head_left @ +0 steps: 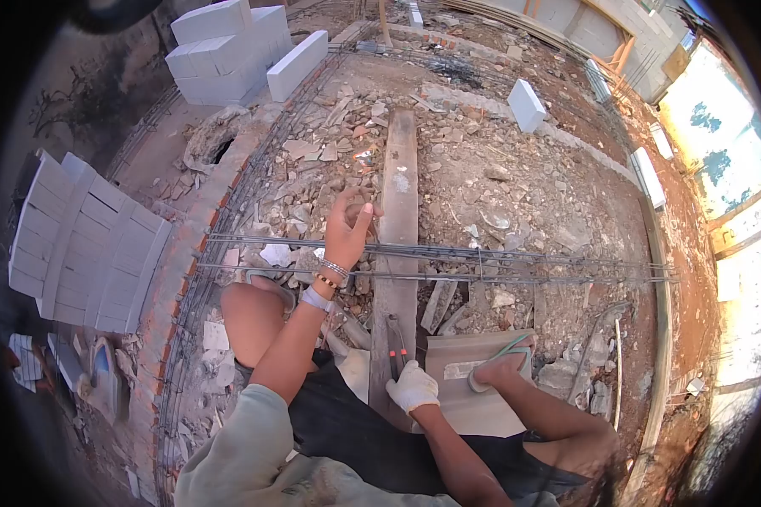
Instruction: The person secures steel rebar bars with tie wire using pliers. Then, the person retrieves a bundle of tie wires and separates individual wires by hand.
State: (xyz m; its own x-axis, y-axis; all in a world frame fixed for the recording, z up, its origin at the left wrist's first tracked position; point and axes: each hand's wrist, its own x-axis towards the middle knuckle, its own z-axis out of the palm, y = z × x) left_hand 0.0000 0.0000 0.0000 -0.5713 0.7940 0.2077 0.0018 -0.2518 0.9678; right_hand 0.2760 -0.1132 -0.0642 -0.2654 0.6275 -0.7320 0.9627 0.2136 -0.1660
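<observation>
The white-gloved right hand [413, 388] has its fingers wrapped round red-handled metal pliers [403, 352], over a long grey wooden board [402, 186]. The bare left hand's [346, 233] fingers bend near thin steel rods [448, 251], broken brown rubble [499, 173] beyond; I can't tell what they pinch.

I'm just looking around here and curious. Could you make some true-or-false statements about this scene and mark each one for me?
1. The right hand wears a white glove. True.
2. The left hand wears a glove as well. False: it is bare, with bracelets at its wrist.
3. The red-handled pliers are in the left hand. False: the right hand holds them.
4. Thin steel bars cross over a wooden plank. True.
5. Clean, smooth concrete lies on both sides of the plank. False: broken rubble lies there.
</observation>
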